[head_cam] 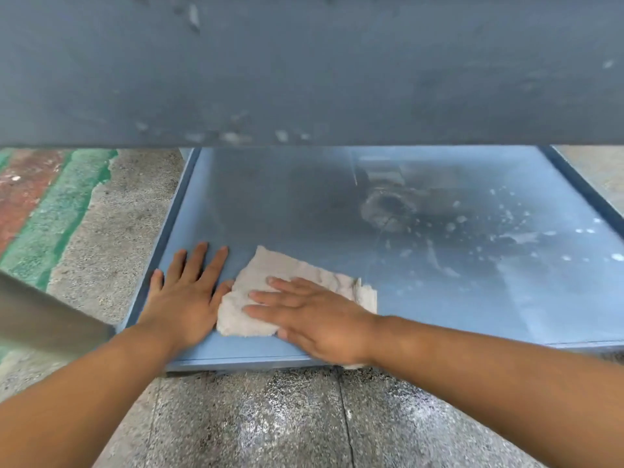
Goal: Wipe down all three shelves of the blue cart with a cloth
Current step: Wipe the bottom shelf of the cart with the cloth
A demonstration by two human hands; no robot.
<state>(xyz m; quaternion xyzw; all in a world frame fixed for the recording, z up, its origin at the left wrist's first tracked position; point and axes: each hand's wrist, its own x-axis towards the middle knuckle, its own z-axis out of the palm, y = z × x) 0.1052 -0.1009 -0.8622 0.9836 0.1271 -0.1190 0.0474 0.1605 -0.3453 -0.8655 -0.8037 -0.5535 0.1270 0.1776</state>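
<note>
Right hand: your right hand (317,319) lies flat and open on the cloth (270,285), fingers spread and pointing left, palm pressing the fabric down onto the shelf; it is not gripping anything.
Left hand: your left hand (184,292) is also open and flat, fingers spread and pointing away from you, resting on the bare shelf surface with its thumb touching the left edge of the cloth.
Cloth: a pale, off-white rag, crumpled into a rough rectangle, lying in the near left part of the bottom shelf (304,204), just beside the front lip.
Bottom shelf: blue metal tray with a raised rim, sitting low over the floor; the left half looks fairly even, while the middle and right carry a dark smudge, a ring-shaped mark and scattered white specks.
Shelf above: the upper shelf (304,69) fills the top of your view as a grey-blue band with a few pale scuffs, blurred by closeness.
Floor: speckled grey concrete floor (270,427) in front of the cart, with worn green and red paint at the far left.
</note>
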